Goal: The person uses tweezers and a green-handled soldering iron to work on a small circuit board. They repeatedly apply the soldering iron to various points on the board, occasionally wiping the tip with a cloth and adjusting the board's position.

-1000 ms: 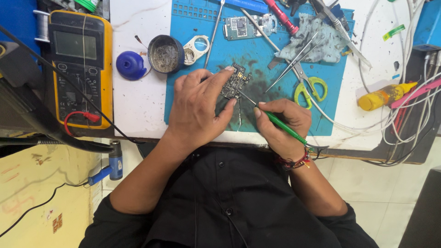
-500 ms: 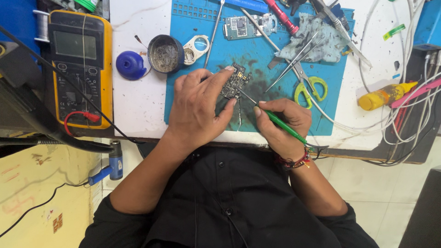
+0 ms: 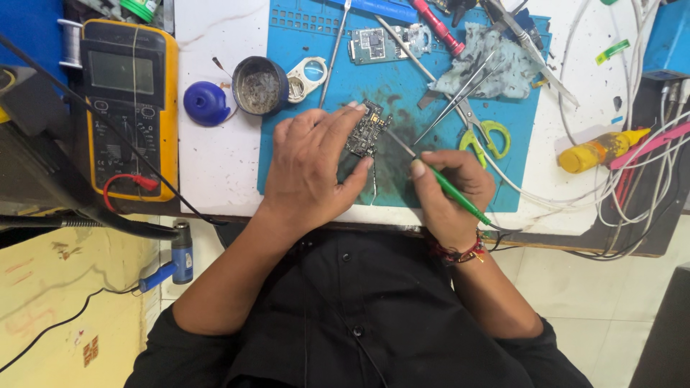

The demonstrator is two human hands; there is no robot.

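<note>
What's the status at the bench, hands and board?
Left hand pinning small circuit board on blue mat. Right hand holds green-handled tool, tip at board. Tweezers lie just beyond.

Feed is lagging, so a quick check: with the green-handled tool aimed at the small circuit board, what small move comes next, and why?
Probably ease the tool tip a touch further onto the circuit board. The left hand already pins the board on the blue mat, and the right hand holds the tool pen-style, its metal tip at the board's edge.

electronics repair workshop | multimeter, blue mat (tool-strewn), tweezers
</note>
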